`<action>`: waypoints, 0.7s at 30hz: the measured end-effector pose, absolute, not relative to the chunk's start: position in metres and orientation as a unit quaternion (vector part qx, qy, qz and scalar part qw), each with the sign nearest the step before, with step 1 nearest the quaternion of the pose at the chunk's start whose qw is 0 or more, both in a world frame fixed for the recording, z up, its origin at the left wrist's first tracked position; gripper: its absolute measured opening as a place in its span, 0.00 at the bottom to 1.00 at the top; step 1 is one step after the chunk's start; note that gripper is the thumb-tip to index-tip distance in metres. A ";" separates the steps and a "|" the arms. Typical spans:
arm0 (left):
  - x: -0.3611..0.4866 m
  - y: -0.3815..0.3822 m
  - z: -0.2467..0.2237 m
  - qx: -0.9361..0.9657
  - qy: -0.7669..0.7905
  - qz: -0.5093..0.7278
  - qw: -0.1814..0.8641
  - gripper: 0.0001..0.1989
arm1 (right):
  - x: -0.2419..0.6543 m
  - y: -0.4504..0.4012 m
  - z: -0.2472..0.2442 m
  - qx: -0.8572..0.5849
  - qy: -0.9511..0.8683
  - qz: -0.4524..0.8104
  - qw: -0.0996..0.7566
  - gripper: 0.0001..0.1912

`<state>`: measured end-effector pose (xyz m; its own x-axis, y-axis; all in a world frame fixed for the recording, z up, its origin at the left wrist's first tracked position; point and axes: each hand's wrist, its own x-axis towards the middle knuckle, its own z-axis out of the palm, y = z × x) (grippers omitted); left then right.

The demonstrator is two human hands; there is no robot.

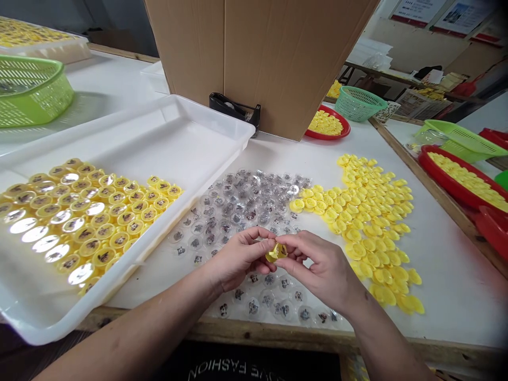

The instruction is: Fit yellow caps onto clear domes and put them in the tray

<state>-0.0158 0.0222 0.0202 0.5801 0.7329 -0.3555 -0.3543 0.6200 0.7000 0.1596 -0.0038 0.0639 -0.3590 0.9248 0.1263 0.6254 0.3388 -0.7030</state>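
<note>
Pinched between thumb and finger of both hands, the left hand (242,259) from nine o'clock and the right hand (323,264) from three: one small yellow piece (277,252), above the clear printed discs (250,214). Gripped by fingertips only, so apt to pop out under an uneven squeeze. Partly covered by fingers (too hidden to tell about any disc inside). Below and out toward twelve o'clock, more of those discs, loose and crowded: easily scattered by a dropped piece or a low wrist. At two to three o'clock, a heap of plain yellow pieces (367,227), overlapping near the right forearm (373,323); liable to slide toward the wooden table edge (262,338) if brushed. At nine to ten o'clock, a white tray (194,143) with picture-topped yellow pieces (103,230) packed close; possibly jostled out of line by a bump from the left forearm (159,315).
</note>
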 end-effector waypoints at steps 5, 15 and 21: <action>-0.016 0.021 0.019 0.286 0.316 0.333 0.841 0.17 | 0.162 -0.003 0.062 -0.473 -0.792 0.272 0.274 0.14; -0.017 0.023 0.019 0.256 0.287 0.335 0.860 0.22 | 0.164 -0.003 0.064 -0.453 -0.794 0.251 0.319 0.14; -0.017 0.021 0.020 0.262 0.294 0.341 0.854 0.23 | 0.161 -0.006 0.069 -0.454 -0.807 0.219 0.308 0.14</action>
